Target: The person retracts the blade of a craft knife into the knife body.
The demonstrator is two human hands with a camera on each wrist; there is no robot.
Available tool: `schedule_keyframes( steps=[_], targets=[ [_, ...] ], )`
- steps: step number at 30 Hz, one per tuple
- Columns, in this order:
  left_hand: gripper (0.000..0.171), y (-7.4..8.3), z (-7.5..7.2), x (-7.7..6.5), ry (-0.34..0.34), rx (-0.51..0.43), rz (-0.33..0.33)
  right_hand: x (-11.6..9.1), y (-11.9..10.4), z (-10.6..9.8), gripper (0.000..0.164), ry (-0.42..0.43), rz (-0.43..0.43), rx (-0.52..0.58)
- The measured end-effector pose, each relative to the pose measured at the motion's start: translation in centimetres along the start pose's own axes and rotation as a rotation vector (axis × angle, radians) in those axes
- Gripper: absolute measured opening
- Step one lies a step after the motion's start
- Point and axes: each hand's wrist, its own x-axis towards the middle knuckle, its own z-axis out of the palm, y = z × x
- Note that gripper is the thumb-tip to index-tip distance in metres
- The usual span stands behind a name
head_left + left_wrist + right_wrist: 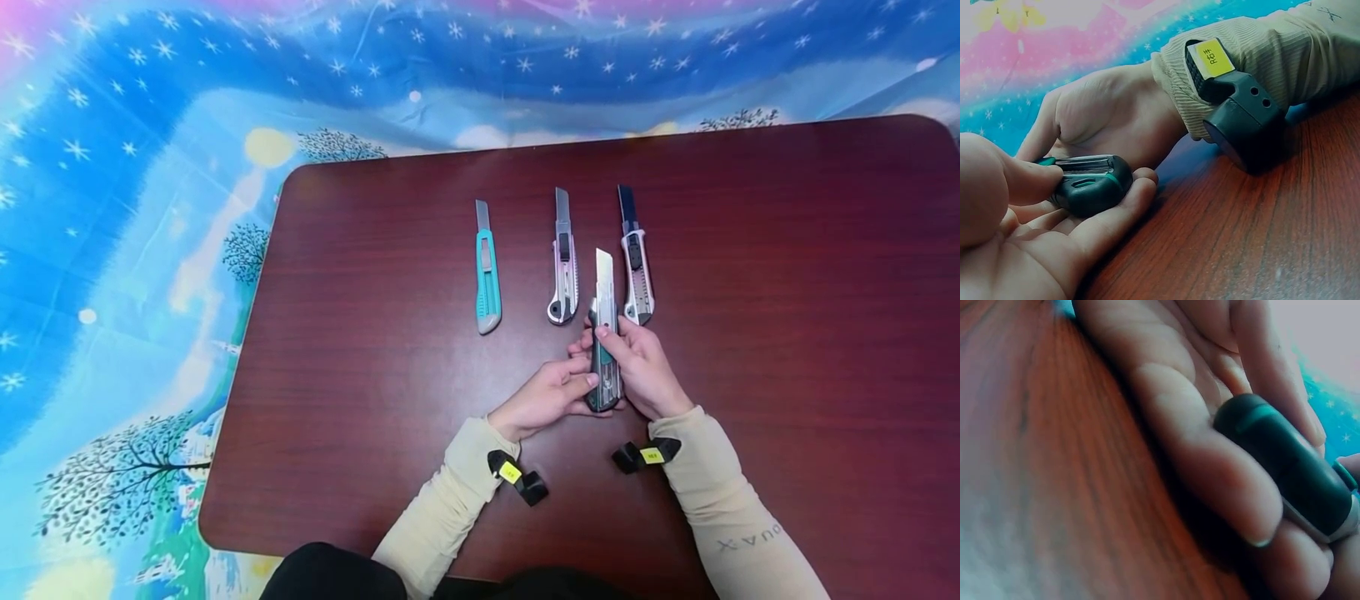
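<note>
Both hands hold a large utility knife with a dark green and black handle [606,379], its wide silver blade extended toward the far side of the table. My left hand [543,396] grips the handle's rear end, thumb on top and fingers stretched beneath it. Higher up, near the base of the blade, my right hand [648,371] pinches the knife with its thumb across the top; its other fingers are partly hidden behind the handle. In the left wrist view the rounded butt of the handle [1094,194] lies over the left fingers. The right wrist view shows the handle's dark side [1291,469] close up.
Beyond the hands, a teal utility knife [487,287], a pinkish-silver one [565,267] and a white-grey one with a black blade [637,267] lie side by side, blades out and pointing away. The reddish-brown table [360,358] meets a patterned blue cloth [450,75] behind.
</note>
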Motion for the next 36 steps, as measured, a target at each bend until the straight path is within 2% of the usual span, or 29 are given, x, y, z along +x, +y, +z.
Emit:
schedule_keyframes(
  steps=[8, 21, 36],
  targets=[
    [0.037, 0.09, 0.0, 0.01, 0.001, -0.022, -0.021, -0.04, -0.2, -0.02, 0.033, -0.042, -0.035, 0.024],
    [0.038, 0.32, -0.06, -0.04, -0.02, -0.045, -0.009, -0.02, -0.06, -0.18, 0.037, -0.07, -0.038, 0.037],
    [0.037, 0.2, -0.13, -0.03, -0.024, -0.047, -0.001, -0.05, -0.52, -0.29, 0.033, -0.115, -0.054, -0.008]
  ],
)
